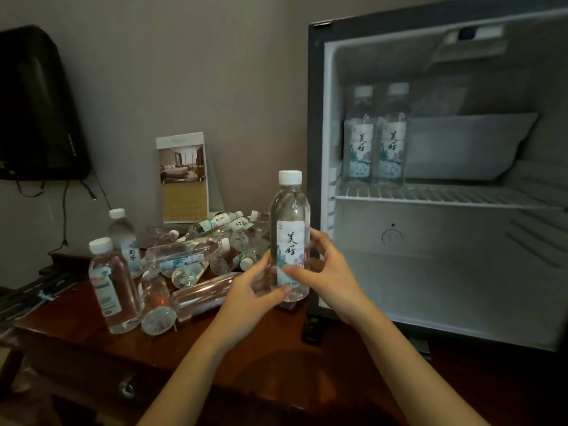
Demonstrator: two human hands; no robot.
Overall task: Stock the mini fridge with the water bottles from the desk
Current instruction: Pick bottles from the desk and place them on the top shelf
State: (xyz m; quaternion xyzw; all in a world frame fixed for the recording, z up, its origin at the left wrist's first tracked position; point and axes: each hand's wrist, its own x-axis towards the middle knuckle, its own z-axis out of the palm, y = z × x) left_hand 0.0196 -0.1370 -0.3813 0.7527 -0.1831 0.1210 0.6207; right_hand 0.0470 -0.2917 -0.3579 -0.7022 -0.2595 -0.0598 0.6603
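The clear plastic water bottle with a white cap and pale painted label (289, 238) stands upright, long axis vertical, held above the front edge of the dark wooden desk (76, 342). The open white-lined mini fridge (430, 256) lies to its right — its wire shelf (445, 195), higher up, carries two matching bottles (376, 136) at the left end. The right hand (325, 269), nearer the fridge, curls around the label; the left hand (252, 290) cups the base. Both are closed on the bottle.
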